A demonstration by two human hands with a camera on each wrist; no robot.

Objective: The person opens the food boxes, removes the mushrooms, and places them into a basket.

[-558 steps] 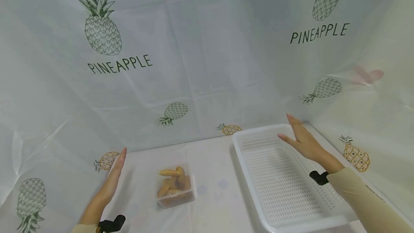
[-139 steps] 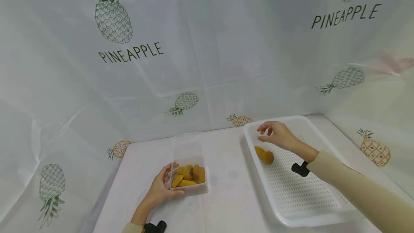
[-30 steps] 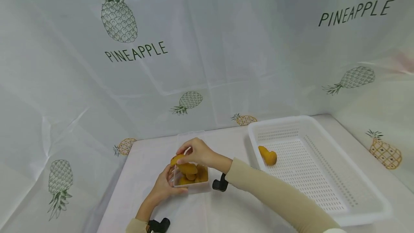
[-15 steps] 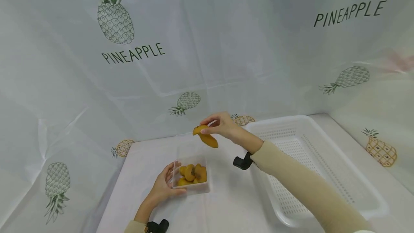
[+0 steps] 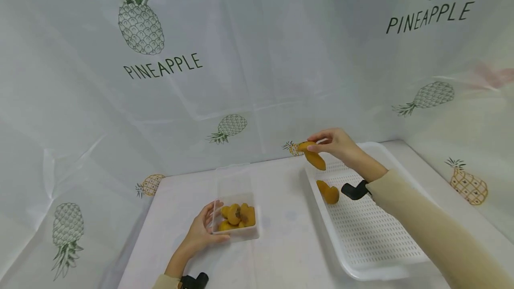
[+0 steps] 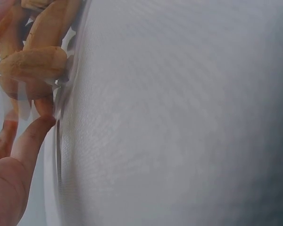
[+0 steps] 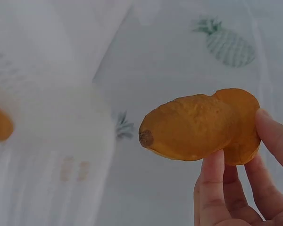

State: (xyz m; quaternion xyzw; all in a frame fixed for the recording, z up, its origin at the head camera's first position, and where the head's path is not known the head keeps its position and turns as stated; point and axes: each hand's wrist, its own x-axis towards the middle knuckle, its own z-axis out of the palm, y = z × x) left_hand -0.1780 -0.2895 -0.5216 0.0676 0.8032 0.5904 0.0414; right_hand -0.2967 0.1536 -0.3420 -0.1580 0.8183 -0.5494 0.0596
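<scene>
The right hand pinches a knobbly yellow piece by its rounder end, thumb on one side and fingers on the other; it is held up at the far left corner of the white basket; whether it is one piece or two joined cannot be told. The left hand grips the clear box at its left side, thumb along the front wall; more yellow pieces lie inside.

For good handling, the pinch should stay light but firm, since the narrow end hangs unsupported; the piece is best kept clear of the basket rim and of the yellow lump lying on the basket floor by the left wall; the box is best held level and flat.

The work surface is a pale, smooth table, faintly spotted; behind it hangs a grey-white sheet, creased, printed with pineapples and lettering; a blurred pink shape shows at the right; the light is soft and even.
</scene>
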